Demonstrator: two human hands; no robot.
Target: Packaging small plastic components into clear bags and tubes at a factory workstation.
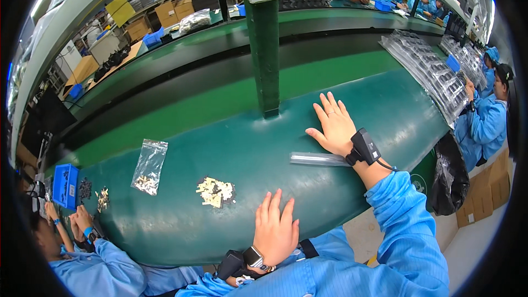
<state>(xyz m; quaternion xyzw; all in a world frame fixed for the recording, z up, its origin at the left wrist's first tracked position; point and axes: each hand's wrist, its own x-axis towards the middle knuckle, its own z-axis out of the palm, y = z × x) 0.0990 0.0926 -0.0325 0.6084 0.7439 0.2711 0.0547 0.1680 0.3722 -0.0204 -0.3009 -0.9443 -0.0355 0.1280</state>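
In the head view, the left hand (275, 228) is flat at the near edge of the table (330, 209), palm down with its fingers slightly spread. The right hand (333, 125) is spread wider, palm down, farther across; I cannot tell whether its palm touches the surface. A clear plastic strip (316, 158) lies by its wrist.

The nearest container is a clear zip bag (153, 157), lying flat to the left, with small cream pieces gathered in its lower end. Between the bag and the left hand is 1 loose pile of cream and black pieces (216, 192), directly on the table.

At far left stands 1 blue bin (65, 187), its contents too unclear to tell; small black parts (84, 188) lie beside it, near a co-worker's hands. At far right are clear plastic trays (421, 69) holding dark shapes I cannot identify.
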